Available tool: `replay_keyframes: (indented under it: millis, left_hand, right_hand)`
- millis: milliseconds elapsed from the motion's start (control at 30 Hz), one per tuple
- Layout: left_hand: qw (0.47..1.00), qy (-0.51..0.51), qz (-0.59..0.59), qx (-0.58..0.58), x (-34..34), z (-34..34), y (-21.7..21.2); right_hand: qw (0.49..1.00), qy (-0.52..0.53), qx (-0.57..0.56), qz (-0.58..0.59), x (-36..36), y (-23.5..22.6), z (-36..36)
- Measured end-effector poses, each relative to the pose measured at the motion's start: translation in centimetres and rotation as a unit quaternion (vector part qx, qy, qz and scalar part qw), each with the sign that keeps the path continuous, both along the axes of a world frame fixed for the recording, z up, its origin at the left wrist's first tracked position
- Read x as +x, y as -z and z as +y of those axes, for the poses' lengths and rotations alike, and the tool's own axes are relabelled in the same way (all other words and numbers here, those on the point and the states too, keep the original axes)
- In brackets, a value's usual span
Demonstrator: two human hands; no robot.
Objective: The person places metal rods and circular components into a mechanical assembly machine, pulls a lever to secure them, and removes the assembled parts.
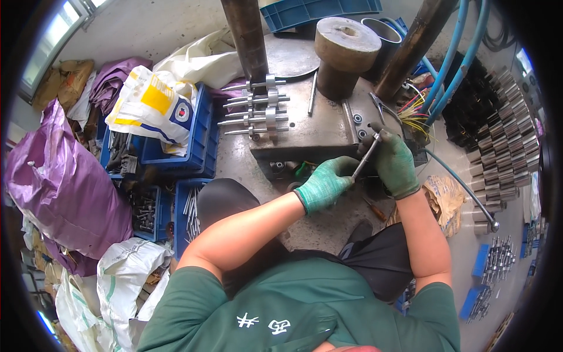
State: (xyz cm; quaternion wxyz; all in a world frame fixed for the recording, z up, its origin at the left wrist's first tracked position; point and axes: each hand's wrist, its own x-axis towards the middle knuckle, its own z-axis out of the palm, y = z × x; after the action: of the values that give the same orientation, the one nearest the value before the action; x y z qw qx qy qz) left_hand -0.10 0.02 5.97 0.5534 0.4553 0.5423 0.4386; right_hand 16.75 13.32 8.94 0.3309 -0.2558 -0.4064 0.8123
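A thin metal rod (366, 158) slants between my two green-gloved hands, in front of the metal machine bed (305, 132). My left hand (325, 185) is closed round its lower end. My right hand (396, 164) pinches the upper end, where a small bright collar or fitting shows; some fingers are hidden behind the glove. Left on the bed lie several metal shafts with thick rings (271, 111) on them. Farther back, a loose rod (312, 94) rests beside a heavy round steel block (346, 44). Just beyond my right hand lies a slim plier-like tool (382, 107).
Two steel columns (246, 41) rise from the machine. Blue hoses (460, 61) and coloured wires stand at the right, with stacked metal cylinders (504, 141) beyond. A lever with a ball end (494, 225) juts out right. Blue crates (202, 132) and a purple sack (64, 182) fill the left.
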Motion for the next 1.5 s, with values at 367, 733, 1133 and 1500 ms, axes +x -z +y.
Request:
replay_keyframes:
  millis: [367, 733, 1133, 1500]
  left_hand:
    - [0.999, -0.026, 0.012, 0.027, 0.0, -0.7, 0.5]
    - [0.987, -0.103, -0.018, 0.122, 0.4, -0.7, 2.2]
    - [0.928, -0.207, 0.139, 0.275, -4.5, -1.2, -1.6]
    - [0.726, -0.270, 0.590, 0.229, -18.5, -6.0, -2.2]
  right_hand:
    - [0.997, 0.003, 0.052, -0.055, -0.5, -0.5, -1.7]
    - [0.962, 0.067, 0.187, -0.185, 0.0, -0.4, -2.3]
    - [0.897, 0.137, 0.345, -0.240, 0.3, 0.4, 5.3]
    - [0.894, 0.121, 0.348, -0.254, 1.3, 3.3, 6.8]
